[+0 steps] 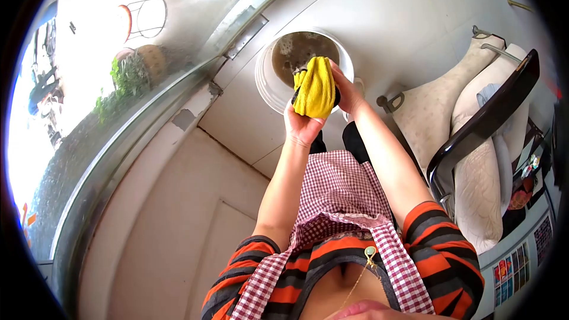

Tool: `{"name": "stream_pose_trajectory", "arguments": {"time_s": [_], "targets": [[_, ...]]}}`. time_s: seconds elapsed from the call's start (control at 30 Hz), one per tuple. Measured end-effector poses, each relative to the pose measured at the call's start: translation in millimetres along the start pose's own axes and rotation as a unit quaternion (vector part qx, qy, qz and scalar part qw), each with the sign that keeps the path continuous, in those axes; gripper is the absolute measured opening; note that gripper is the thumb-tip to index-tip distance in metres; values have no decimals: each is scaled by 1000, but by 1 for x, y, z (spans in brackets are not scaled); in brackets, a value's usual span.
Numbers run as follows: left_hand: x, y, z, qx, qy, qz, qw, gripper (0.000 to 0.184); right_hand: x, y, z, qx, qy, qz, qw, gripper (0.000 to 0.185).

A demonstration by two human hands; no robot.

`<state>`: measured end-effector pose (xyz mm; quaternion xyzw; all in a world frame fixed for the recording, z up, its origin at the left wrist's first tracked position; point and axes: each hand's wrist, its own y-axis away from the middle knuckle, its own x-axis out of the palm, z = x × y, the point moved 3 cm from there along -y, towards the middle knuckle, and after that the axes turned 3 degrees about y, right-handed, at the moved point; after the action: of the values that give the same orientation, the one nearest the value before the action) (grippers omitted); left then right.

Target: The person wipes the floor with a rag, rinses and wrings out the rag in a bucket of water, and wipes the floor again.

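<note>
A bunched yellow cloth with dark edging is gripped between my two hands. My left hand closes on it from below and the left side. On the right side my right hand presses against it, its fingers partly hidden behind the cloth. Beneath and beyond the cloth stands a white bucket holding murky brown water with foam on the surface. The cloth overlaps the near part of the bucket's opening from this viewpoint.
A glass panel with a metal frame runs along the left, above a white wall. At right stands a chair with a black armrest and pale upholstery. Light tiles cover the floor.
</note>
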<state>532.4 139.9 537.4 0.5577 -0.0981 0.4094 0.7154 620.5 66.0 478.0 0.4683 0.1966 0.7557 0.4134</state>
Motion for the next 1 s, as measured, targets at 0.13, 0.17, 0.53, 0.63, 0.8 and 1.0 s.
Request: {"name": "stream_pose_trajectory", "arguments": {"time_s": [0.13, 0.17, 0.53, 0.63, 0.8, 1.0], "targets": [[-1, 9, 3, -56, 14, -22, 998, 61, 17, -11, -4, 118, -226, 151, 955, 50], [-13, 5, -3, -45, -77, -69, 994, 78, 15, -12, -1, 109, -170, 101, 974, 47], [7, -10, -42, 130, -840, -121, 512, 106, 12, -49, -8, 156, 178, -52, 970, 36], [-17, -34, -42, 113, -908, -171, 366, 100, -5, -71, -34, 104, 366, -79, 921, 37], [-25, -44, -34, 78, -879, -244, 402, 88, 4, -62, -32, 91, 521, -173, 831, 55], [-18, 7, -35, -63, -394, -197, 895, 60, 7, -10, 29, 179, 199, 113, 957, 62]]}}
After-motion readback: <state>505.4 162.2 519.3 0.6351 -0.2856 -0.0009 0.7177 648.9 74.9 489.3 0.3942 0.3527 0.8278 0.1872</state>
